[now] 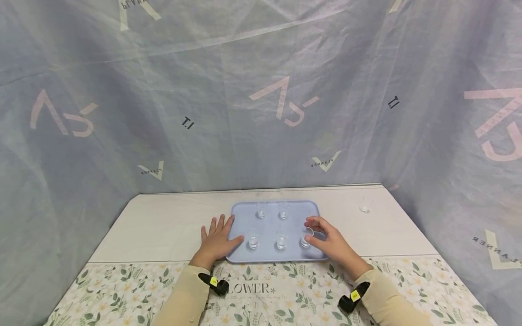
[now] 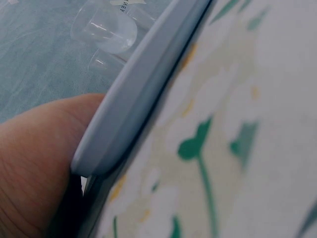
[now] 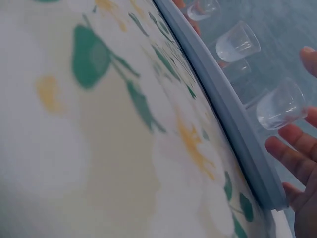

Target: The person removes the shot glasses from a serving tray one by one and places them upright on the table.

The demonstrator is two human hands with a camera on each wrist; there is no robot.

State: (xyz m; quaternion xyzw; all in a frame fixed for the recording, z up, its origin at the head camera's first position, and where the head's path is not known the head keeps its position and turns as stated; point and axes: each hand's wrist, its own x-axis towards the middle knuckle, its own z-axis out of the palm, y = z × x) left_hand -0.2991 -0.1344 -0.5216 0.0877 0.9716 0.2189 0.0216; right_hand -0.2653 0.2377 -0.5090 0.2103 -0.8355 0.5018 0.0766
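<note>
A light blue tray (image 1: 267,254) lies on the table with small clear shot glasses on it. Spread flat at its left edge is my left hand (image 1: 218,240), the thumb over the rim; the left wrist view has the thumb side (image 2: 44,144) against the tray wall. My right hand (image 1: 330,240) is around the front-right glass (image 1: 305,240). In the right wrist view that glass (image 3: 281,106) stands between parted thumb and fingers, fingertips close to its side. Two more glasses, one in the middle (image 1: 281,240) and one at left (image 1: 253,240), complete the front row.
Two glasses stand in the tray's back row, left (image 1: 261,210) and right (image 1: 283,211). Another glass (image 1: 364,206) is on the white tabletop beyond the tray's right side. A flowered cloth (image 1: 261,303) covers the near part, and grey-blue curtains (image 1: 261,113) hang behind and at both sides.
</note>
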